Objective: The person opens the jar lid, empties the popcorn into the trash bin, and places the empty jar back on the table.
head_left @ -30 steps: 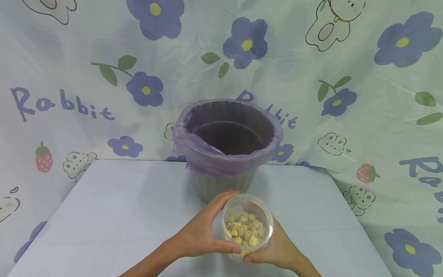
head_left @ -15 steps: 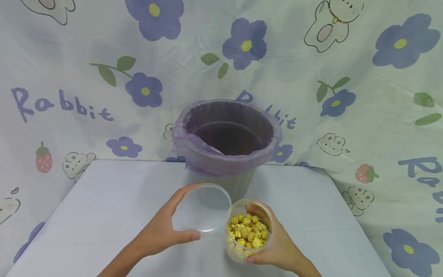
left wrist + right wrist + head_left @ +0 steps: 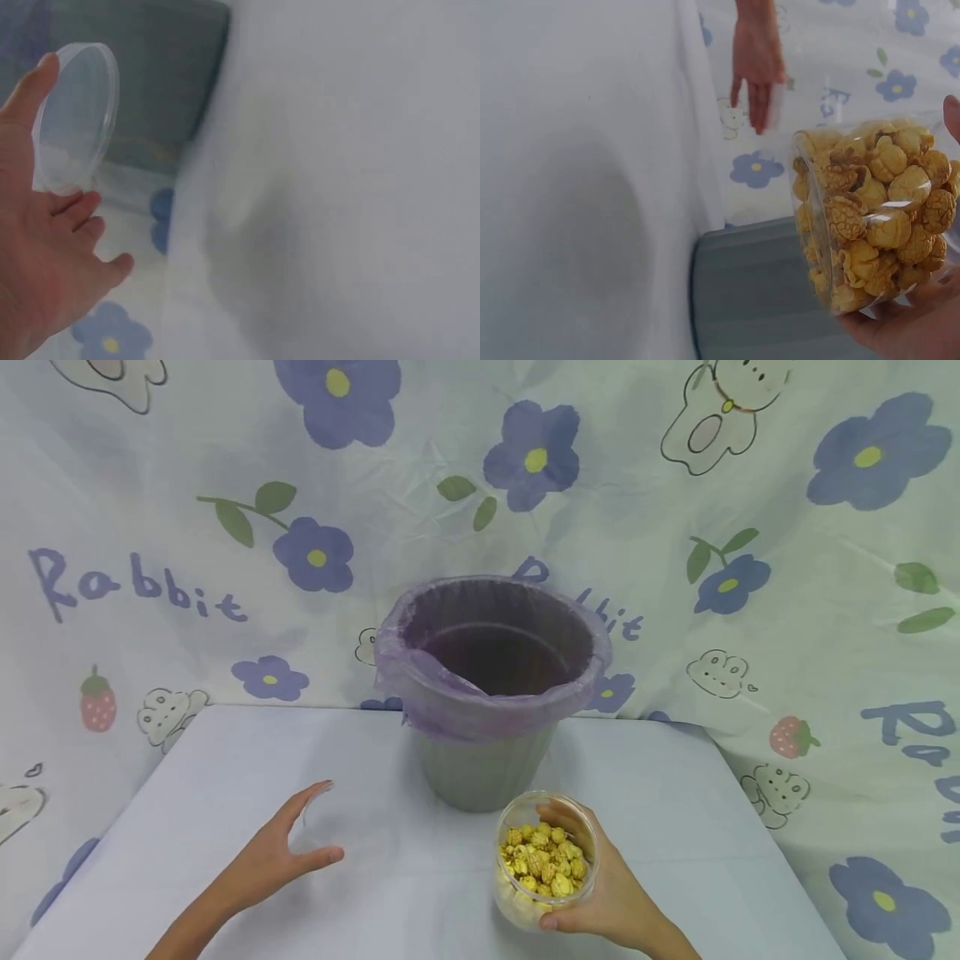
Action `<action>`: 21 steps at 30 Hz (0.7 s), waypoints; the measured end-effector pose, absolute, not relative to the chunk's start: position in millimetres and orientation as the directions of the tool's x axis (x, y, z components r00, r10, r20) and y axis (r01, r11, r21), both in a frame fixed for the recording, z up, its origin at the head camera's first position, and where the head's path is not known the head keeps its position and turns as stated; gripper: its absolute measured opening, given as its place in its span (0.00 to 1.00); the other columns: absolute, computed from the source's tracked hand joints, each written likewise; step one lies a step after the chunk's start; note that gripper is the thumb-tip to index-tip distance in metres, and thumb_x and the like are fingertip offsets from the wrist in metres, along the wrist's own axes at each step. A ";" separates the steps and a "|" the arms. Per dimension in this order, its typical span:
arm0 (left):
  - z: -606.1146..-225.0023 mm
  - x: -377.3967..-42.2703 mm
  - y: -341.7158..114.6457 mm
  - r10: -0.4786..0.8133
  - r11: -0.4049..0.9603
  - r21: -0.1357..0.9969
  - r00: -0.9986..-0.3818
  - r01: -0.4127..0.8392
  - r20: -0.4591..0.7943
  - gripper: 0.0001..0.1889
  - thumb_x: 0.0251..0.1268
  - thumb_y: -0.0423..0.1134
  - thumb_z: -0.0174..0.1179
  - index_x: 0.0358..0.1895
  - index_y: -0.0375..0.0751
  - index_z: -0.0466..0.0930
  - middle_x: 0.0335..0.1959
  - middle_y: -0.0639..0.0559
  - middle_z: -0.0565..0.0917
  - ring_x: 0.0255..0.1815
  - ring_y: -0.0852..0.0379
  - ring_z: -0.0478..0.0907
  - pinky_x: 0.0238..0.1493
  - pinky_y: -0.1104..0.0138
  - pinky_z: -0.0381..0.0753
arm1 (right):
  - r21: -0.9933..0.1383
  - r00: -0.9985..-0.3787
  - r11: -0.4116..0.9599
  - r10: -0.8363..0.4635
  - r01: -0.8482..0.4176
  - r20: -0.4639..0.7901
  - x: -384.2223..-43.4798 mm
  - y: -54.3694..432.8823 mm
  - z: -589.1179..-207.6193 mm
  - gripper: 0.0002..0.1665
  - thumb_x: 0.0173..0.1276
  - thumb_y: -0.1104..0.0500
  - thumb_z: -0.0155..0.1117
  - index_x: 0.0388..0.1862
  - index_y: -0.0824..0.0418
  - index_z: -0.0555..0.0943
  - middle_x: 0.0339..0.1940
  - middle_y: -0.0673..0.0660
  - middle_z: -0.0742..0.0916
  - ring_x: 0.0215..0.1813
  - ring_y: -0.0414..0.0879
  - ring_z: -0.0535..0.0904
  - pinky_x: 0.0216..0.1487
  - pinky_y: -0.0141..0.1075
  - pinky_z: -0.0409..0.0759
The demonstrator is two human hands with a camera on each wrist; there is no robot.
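Observation:
A clear round plastic lid (image 3: 79, 112) is pinched at its rim between the thumb and fingers of my left hand (image 3: 270, 856), over the left half of the table. In the head view this lid is almost invisible against the white. My right hand (image 3: 611, 897) grips a clear plastic jar (image 3: 517, 906), its open mouth tilted toward the head camera. Yellow caramel popcorn (image 3: 885, 202) fills much of the jar. The popcorn pieces look round and glossy in the right wrist view. Both hands are above the table, well apart.
A grey trash bin (image 3: 480, 768) stands at the back middle of the white table (image 3: 262, 760), beyond the jar. Its rim is lined with a purple plastic bag (image 3: 465, 714). Behind hangs a flower-patterned cloth (image 3: 420, 518), which also runs along both sides.
My left hand has lifted the lid off the jar and carried it left, away from the right hand. The right hand and jar have hardly moved.

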State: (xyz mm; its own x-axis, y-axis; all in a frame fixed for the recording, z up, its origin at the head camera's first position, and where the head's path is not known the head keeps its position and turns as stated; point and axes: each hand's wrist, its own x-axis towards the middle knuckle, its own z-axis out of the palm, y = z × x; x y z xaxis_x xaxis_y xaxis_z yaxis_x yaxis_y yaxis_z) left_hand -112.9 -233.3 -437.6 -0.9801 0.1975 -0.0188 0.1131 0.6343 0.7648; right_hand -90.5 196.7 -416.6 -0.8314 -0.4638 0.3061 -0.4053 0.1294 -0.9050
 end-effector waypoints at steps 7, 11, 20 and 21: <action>-463.4 -115.8 -256.1 0.148 0.704 0.708 -0.985 0.045 -0.084 0.49 0.61 0.54 0.70 0.76 0.33 0.53 0.73 0.25 0.56 0.70 0.21 0.54 0.60 0.30 0.61 | -0.907 -0.832 0.120 -0.462 -0.403 0.308 -90.1 197.4 -414.7 0.66 0.44 0.67 0.85 0.78 0.51 0.57 0.71 0.64 0.71 0.71 0.52 0.68 0.70 0.32 0.62; -470.7 -118.0 -262.6 0.146 0.718 0.693 -0.988 0.067 -0.057 0.49 0.60 0.54 0.70 0.75 0.30 0.54 0.72 0.23 0.58 0.69 0.22 0.56 0.61 0.31 0.61 | -0.908 -0.833 0.113 -0.457 -0.404 0.313 -89.8 198.6 -414.9 0.66 0.43 0.68 0.84 0.78 0.52 0.57 0.71 0.67 0.70 0.71 0.52 0.67 0.70 0.31 0.62; -480.9 -118.4 -272.8 0.136 0.726 0.684 -0.990 0.076 -0.034 0.50 0.59 0.54 0.71 0.74 0.27 0.54 0.70 0.24 0.60 0.68 0.25 0.59 0.61 0.33 0.62 | -0.900 -0.829 0.114 -0.452 -0.420 0.330 -91.4 201.2 -413.7 0.67 0.42 0.66 0.84 0.79 0.53 0.56 0.72 0.61 0.72 0.71 0.54 0.68 0.70 0.33 0.62; -481.5 -118.5 -273.4 0.134 0.725 0.685 -0.990 0.073 -0.035 0.50 0.59 0.54 0.71 0.74 0.27 0.54 0.70 0.24 0.60 0.68 0.25 0.59 0.60 0.33 0.62 | -0.900 -0.829 0.115 -0.451 -0.422 0.331 -91.5 201.5 -413.5 0.67 0.42 0.66 0.84 0.79 0.53 0.56 0.72 0.61 0.71 0.71 0.54 0.68 0.70 0.33 0.62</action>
